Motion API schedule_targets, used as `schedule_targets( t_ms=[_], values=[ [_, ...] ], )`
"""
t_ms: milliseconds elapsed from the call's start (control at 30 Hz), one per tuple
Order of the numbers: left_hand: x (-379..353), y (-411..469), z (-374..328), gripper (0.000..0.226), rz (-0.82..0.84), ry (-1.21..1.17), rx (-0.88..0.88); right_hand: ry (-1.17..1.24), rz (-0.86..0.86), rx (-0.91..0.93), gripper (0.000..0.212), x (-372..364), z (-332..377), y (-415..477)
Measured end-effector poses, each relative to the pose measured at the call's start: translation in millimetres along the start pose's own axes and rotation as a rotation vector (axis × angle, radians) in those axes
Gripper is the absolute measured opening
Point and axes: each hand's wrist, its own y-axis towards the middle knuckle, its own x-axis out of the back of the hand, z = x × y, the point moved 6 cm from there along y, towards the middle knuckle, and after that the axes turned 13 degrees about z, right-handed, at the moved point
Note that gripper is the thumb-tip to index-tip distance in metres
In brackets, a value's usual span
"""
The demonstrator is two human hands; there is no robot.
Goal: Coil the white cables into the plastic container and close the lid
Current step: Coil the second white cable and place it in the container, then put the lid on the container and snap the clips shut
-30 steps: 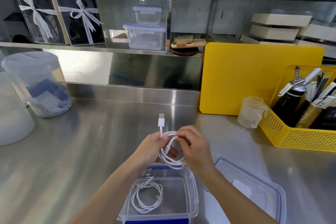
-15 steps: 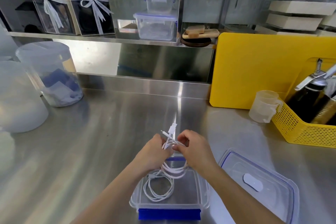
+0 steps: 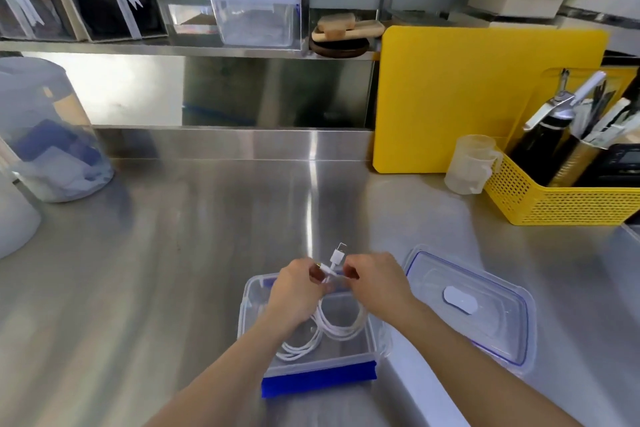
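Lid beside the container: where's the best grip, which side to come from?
Grip the lid by its near-left long edge, the one facing the plastic container. It lies flat on the counter, so likely pinch the rim from above with the right hand.

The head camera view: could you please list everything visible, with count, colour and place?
white cables: two, white; one coil held over the container, one lying inside
plastic container: one, clear, blue clip; counter, near centre
lid: one, clear, blue trim; right of container
cutting board: one, yellow; against back wall
basket: one, yellow; far right
measuring cup: one, translucent; beside basket
shelf containers: two, clear, stacked
left hand: grip on coil
right hand: grip on coil
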Motion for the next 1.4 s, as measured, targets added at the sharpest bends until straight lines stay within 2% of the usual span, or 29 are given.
schedule_targets(
  t_ms=[100,200,367,600,667,800,900,1033,1100,1233,1367,1400],
  values=[
    [-10.6,5.1,-1.2,0.029,0.027,0.101,0.004,-0.171,0.032,-0.001,0.016,-7.8,1.3,-0.4],
    [-22.3,10.2,1.1,0.01,0.07,0.175,0.015,-0.285,0.047,-0.008,0.017,-12.8,1.9,-2.7],
    [-34.9,17.2,13.6,0.01,0.119,0.325,0.05,-0.47,0.075,0.011,0.021,-24.2,5.4,-3.9],
    [-53.8,16.7,9.5,0.034,0.127,0.792,-0.054,-0.663,0.189,0.119,0.014,-44.8,12.7,-1.3],
    [-56.1,17.5,9.2,0.035,0.151,0.85,-0.075,-0.683,0.189,0.151,0.013,-48.7,13.2,-2.1],
    [-53.5,18.3,7.1,0.037,0.197,0.878,-0.105,-0.686,0.183,0.182,0.015,-54.8,9.6,2.3],
    [-47.7,18.8,4.3,0.034,0.251,0.883,-0.078,-0.591,0.167,0.231,0.016,-51.5,4.7,6.5],
    [-32.5,14.7,-25.3,0.03,0.245,0.937,-0.104,-0.353,0.007,0.314,0.005,-31.4,-0.5,6.7],
    [-22.3,13.8,-49.5,0.027,0.188,0.886,-0.158,-0.212,-0.104,0.304,0.008,-15.8,-8.1,4.1],
    [-17.9,22.0,-89.8,0.033,0.085,0.782,-0.27,-0.146,-0.24,0.164,0.029,13.4,-41.7,-1.5],
    [-46.1,41.5,-108.2,0.052,0.047,0.756,-0.386,-0.147,-0.345,-0.042,0.012,33.4,-89.7,-26.1],
    [-55.7,46.6,-109.9,0.056,0.058,0.743,-0.388,-0.143,-0.353,-0.092,0.018,33.3,-103.9,-33.6]
  ],
)
